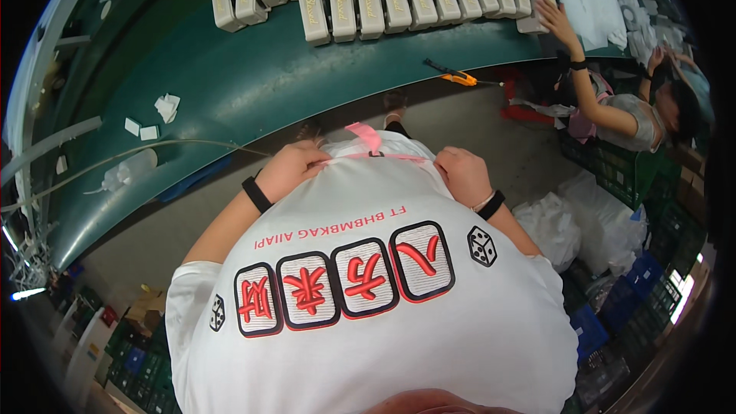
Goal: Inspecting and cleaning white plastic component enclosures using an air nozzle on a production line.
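At my waist, a pink strap (pixel 395 156) with a small dark buckle runs across the bottom of my white T-shirt (pixel 345 207). My left hand (pixel 291 172) is closed at the strap's left end, its fingertips pinching it. At the other end my right hand (pixel 465 176) is also closed, with curled fingers against the strap and the shirt hem. A loose pink strap end (pixel 364 136) sticks out beyond the buckle. Both wrists wear black bands.
A green worktable (pixel 253 92) spans the far side, bearing rows of beige cases (pixel 370 9). An orange and black hand tool (pixel 460 77) lies at its edge. At right, another person's hand (pixel 558 21) touches a case. A clear bottle (pixel 129 170) lies left; plastic bags (pixel 548 226) stand right.
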The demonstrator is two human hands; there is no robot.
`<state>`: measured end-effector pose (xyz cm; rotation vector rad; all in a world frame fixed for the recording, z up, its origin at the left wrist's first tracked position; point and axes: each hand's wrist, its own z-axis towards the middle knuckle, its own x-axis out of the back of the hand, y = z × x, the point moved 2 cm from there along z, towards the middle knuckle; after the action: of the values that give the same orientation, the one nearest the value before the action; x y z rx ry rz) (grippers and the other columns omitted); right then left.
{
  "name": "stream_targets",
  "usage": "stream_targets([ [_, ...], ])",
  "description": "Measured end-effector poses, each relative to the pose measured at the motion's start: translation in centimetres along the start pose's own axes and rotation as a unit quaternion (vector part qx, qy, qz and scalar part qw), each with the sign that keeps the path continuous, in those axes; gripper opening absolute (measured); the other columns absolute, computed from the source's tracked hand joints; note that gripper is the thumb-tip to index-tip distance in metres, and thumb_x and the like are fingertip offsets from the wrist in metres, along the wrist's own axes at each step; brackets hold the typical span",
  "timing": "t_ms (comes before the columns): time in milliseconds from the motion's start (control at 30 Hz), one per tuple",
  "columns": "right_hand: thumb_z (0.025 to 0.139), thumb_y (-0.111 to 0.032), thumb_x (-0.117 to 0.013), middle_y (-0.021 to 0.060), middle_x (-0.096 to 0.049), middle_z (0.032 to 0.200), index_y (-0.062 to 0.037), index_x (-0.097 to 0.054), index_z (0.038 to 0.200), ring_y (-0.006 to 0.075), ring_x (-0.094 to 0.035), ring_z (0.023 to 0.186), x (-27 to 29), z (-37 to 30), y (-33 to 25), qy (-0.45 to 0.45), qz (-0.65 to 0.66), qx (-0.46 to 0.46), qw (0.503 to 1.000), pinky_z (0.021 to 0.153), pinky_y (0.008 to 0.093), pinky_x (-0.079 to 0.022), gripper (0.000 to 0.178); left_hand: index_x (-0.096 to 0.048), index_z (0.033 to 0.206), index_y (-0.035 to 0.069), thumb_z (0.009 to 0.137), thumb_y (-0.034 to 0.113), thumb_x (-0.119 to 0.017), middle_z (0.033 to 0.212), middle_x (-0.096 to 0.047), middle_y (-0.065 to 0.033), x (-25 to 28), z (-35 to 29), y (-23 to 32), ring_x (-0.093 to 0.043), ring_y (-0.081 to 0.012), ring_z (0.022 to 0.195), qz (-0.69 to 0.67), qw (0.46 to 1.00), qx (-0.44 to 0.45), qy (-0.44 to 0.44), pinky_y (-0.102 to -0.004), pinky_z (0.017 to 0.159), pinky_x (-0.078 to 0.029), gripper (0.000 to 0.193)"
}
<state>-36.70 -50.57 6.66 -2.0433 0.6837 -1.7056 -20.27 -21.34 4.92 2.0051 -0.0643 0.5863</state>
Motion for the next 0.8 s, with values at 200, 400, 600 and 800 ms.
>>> stream_targets([
  [200,0.073,-0.010,-0.065,0.0101,-0.054,0.071,-0.0051,-0.057,0.071,0.0298,-0.057,0.069,4.4,-1.1,-4.5,-0.015,-0.011,0.008,1.000,0.058,0.0373,-0.047,0.010,-0.067,0.101,0.005,0.076,0.007,-0.066,0.085,-0.060,-0.0135,1.4,-1.8,3.2,-0.061,-0.0312,0.081,0.103,0.992,-0.059,0.037,-0.0392,0.072,-0.050,0.025],
  [400,0.077,-0.014,-0.067,0.0066,-0.056,0.073,-0.0054,-0.059,0.074,0.0227,-0.058,0.067,0.9,0.4,-4.8,-0.084,-0.015,0.059,0.995,0.058,0.0307,-0.047,0.012,-0.068,0.099,0.004,0.078,0.013,-0.064,0.088,-0.061,-0.0136,3.0,-5.0,2.7,-0.062,-0.0297,0.076,0.167,0.975,-0.030,0.145,-0.0360,0.067,-0.051,0.024],
  [600,0.087,-0.029,-0.062,0.0024,-0.065,0.091,-0.0045,-0.064,0.100,0.0126,-0.060,0.083,-6.4,1.5,3.9,-0.155,0.614,-0.250,0.733,0.071,0.0303,-0.048,0.028,-0.067,0.102,0.005,0.076,0.015,-0.064,0.088,-0.062,-0.0115,2.9,-4.4,2.3,-0.063,-0.0296,0.075,0.122,0.984,-0.032,0.126,-0.0359,0.064,-0.052,0.028],
  [800,0.090,-0.029,-0.055,0.0125,-0.067,0.092,-0.0055,-0.059,0.103,0.0299,-0.064,0.083,-13.3,2.3,7.2,-0.125,0.246,-0.170,0.946,0.074,0.0416,-0.050,0.027,-0.067,0.101,0.005,0.076,0.016,-0.064,0.090,-0.063,-0.0102,2.4,-2.0,2.2,-0.063,-0.0281,0.076,0.080,0.996,-0.035,0.031,-0.0351,0.066,-0.052,0.027],
])
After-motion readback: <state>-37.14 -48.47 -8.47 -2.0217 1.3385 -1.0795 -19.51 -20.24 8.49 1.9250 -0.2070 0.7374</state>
